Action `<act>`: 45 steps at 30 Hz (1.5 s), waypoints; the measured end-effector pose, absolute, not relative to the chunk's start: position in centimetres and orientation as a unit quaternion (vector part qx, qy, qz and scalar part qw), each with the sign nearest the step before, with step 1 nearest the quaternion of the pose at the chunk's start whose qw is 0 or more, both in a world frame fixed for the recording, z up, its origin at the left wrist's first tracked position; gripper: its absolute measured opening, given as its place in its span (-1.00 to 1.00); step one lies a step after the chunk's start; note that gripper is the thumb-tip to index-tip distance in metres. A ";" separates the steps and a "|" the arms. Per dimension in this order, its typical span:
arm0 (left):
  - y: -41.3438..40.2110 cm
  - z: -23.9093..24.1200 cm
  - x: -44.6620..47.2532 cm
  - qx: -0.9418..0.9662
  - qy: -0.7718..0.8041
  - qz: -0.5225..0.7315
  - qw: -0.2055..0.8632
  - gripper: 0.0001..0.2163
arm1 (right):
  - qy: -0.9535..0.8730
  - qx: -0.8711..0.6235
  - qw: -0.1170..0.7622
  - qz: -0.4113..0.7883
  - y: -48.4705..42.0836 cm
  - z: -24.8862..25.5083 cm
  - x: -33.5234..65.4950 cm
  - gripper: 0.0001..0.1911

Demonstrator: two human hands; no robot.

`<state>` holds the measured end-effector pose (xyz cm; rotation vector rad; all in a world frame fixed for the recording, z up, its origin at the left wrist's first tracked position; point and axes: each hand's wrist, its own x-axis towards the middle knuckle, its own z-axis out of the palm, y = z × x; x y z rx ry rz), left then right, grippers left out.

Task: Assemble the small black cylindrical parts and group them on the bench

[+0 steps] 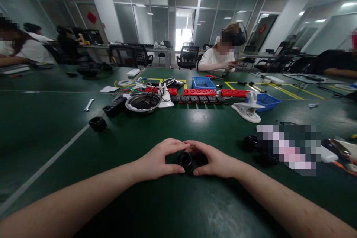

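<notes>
A small black ring-shaped part (185, 159) with a round hole lies between my two hands, low over the green tabletop. My left hand (164, 158) curves around its left side, the thumb at its front edge and the fingers behind it. From the other side my right hand (212, 159) closes in, thumb tip by the front right edge and fingertips at the back. The fingertips of both hands meet above the part. Whether the part rests on the table cannot be made out.
Another black round part (97, 123) and a wrench (88, 105) lie at left. Ahead are a metal bowl (142, 103), red strips (199, 92), a white clip stand (248, 108) and blue bins (203, 82). Black parts (250, 143) lie right. A person (220, 55) sits opposite.
</notes>
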<state>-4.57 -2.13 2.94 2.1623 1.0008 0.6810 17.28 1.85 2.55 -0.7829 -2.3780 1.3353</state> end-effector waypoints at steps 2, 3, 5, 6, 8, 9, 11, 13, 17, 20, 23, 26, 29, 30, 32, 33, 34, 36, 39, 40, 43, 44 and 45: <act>-2.2 3.0 -4.3 0.835 0.359 0.256 0.328 -0.57 | -0.819 -0.272 0.152 0.481 1.7 2.2 16.8 -0.18; -2.2 3.0 -4.2 0.836 0.355 0.257 0.330 -0.59 | -0.820 -0.274 0.152 0.480 1.7 2.0 16.6 -0.19; -2.3 2.9 -4.0 0.831 0.360 0.258 0.337 -0.61 | -0.827 -0.282 0.157 0.459 1.7 1.6 16.4 -0.19; -2.3 2.9 -4.0 0.827 0.367 0.259 0.338 -0.62 | -0.833 -0.290 0.161 0.444 1.7 1.4 16.3 -0.19; -2.5 2.9 -3.8 0.820 0.387 0.256 0.335 -0.62 | -0.841 -0.313 0.173 0.407 1.5 0.9 16.1 -0.17; -2.6 2.9 -3.7 0.818 0.397 0.253 0.331 -0.62 | -0.843 -0.327 0.180 0.388 1.3 0.8 15.9 -0.16; -2.8 2.9 -3.4 0.811 0.422 0.247 0.321 -0.63 | -0.843 -0.355 0.195 0.354 0.8 0.6 15.6 -0.13; -3.0 3.0 -3.1 0.801 0.453 0.240 0.309 -0.65 | -0.839 -0.382 0.208 0.327 0.2 0.7 15.2 -0.11; -3.2 3.0 -2.7 0.791 0.486 0.231 0.293 -0.68 | -0.841 -0.389 0.203 0.318 -0.2 1.2 15.1 -0.01; -3.0 3.1 -2.9 0.799 0.459 0.216 0.322 -0.66 | -0.855 -0.350 0.156 0.349 0.4 1.5 15.7 0.01; -2.8 3.1 -3.2 0.800 0.433 0.202 0.363 -0.63 | -0.865 -0.316 0.132 0.365 1.1 1.6 16.3 -0.04; -2.8 2.9 -3.2 0.797 0.428 0.210 0.372 -0.64 | -0.875 -0.302 0.138 0.353 1.2 1.7 16.4 -0.12; -3.2 2.7 -2.8 0.796 0.443 0.221 0.348 -0.65 | -0.890 -0.288 0.145 0.322 1.1 1.8 16.2 -0.37; -3.4 2.7 -2.5 0.795 0.454 0.222 0.335 -0.66 | -0.897 -0.285 0.141 0.307 1.0 1.8 16.1 -0.46; -3.9 2.6 -2.0 0.791 0.479 0.223 0.309 -0.67 | -0.908 -0.289 0.131 0.274 0.8 1.7 15.9 -0.57; -4.1 2.6 -1.8 0.789 0.491 0.223 0.295 -0.68 | -0.910 -0.299 0.129 0.255 0.6 1.6 15.8 -0.58; -4.3 2.6 -1.5 0.786 0.503 0.223 0.282 -0.69 | -0.911 -0.313 0.131 0.234 0.4 1.5 15.7 -0.57; -4.5 2.4 -1.1 0.783 0.521 0.227 0.254 -0.69 | -0.905 -0.357 0.146 0.177 -0.1 1.3 15.3 -0.53; -4.6 2.1 -0.9 0.786 0.526 0.239 0.221 -0.71 | -0.894 -0.404 0.163 0.105 -0.8 1.2 15.1 -0.46; -4.6 2.0 -0.9 0.789 0.521 0.241 0.218 -0.71 | -0.895 -0.401 0.166 0.104 -0.8 1.2 15.1 -0.44; -4.4 2.3 -1.3 0.806 0.490 0.233 0.236 -0.70 | -0.915 -0.338 0.146 0.166 -0.1 1.4 15.8 -0.41; -4.3 2.5 -1.5 0.813 0.478 0.228 0.243 -0.69 | -0.923 -0.304 0.132 0.194 0.4 1.5 16.1 -0.44; -4.2 2.7 -1.7 0.818 0.468 0.222 0.250 -0.67 | -0.930 -0.270 0.117 0.220 0.9 1.6 16.5 -0.48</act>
